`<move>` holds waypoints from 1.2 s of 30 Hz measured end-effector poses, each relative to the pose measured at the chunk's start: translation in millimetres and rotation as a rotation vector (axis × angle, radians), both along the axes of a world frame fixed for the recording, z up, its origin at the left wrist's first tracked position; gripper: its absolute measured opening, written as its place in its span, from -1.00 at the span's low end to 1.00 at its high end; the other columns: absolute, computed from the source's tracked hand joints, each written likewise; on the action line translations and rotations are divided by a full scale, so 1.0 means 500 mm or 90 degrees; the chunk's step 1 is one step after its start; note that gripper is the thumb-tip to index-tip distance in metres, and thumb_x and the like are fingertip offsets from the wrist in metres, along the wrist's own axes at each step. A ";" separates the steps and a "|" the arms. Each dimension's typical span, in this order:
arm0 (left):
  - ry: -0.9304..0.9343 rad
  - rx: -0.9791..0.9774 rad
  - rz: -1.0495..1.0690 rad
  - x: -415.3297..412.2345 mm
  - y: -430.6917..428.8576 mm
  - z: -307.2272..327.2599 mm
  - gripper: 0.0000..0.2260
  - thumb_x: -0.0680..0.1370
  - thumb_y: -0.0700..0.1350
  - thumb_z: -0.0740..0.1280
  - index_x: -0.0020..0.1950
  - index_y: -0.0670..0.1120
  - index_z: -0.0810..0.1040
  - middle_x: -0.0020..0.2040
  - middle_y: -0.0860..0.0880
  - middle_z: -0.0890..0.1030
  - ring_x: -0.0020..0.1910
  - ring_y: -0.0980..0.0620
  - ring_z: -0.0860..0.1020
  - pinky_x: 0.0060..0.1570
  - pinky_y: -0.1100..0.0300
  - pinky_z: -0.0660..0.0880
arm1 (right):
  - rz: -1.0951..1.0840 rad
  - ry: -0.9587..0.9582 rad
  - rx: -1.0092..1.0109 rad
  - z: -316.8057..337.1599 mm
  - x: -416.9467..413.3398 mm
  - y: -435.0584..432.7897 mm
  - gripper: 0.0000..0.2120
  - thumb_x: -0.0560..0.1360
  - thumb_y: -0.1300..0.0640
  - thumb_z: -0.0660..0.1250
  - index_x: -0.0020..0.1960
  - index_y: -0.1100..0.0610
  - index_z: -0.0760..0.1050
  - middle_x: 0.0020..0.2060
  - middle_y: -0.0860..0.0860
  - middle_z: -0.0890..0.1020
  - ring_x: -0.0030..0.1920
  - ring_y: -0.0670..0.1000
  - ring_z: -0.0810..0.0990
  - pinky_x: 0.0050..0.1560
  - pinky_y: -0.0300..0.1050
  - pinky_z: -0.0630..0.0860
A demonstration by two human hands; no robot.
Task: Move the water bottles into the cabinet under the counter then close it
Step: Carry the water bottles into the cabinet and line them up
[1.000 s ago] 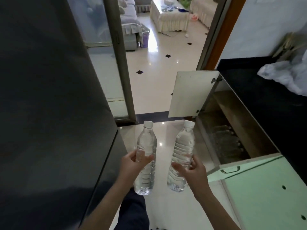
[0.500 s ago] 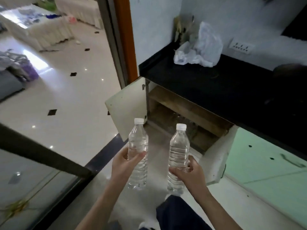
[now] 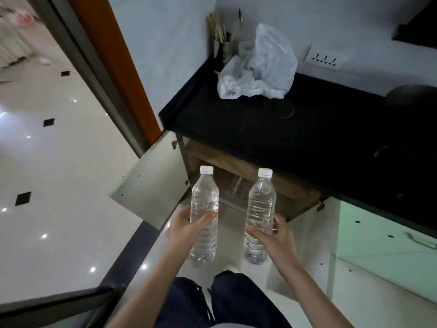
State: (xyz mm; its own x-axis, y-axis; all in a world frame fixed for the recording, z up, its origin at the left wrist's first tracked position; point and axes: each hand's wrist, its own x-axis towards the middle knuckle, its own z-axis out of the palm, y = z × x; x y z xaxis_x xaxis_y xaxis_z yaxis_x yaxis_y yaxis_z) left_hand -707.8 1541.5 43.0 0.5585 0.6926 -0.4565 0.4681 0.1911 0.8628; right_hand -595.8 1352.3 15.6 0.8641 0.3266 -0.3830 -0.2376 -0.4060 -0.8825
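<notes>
Before open under-counter cabinet [image 3: 238,185] | view has swung to face it | left hand [image 3: 186,227], right hand [image 3: 275,236] each grasp clear plastic water bottle [image 3: 204,209] [image 3: 260,209] | ready to load

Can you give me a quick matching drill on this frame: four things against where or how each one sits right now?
Things:
1. left bottle
2. right bottle
3. plastic bag
4. cabinet door

States:
A. swung open beside the doorway
B. upright in the right hand
C. crumpled on the black counter
D. upright in the left hand

Pairs: 1-D, 2-B, 3-C, 4-A
</notes>
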 end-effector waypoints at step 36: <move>0.162 -0.095 -0.306 0.399 0.360 -1.117 -0.78 0.35 -0.01 0.57 -0.13 -0.10 0.67 -0.24 -0.06 0.71 -0.25 -0.01 0.68 -0.23 0.21 0.57 | -0.234 0.129 -0.103 -1.050 0.199 0.289 -0.56 0.27 0.16 0.63 0.08 0.00 0.54 -0.11 -0.06 0.70 -0.15 -0.06 0.69 -0.13 -0.17 0.59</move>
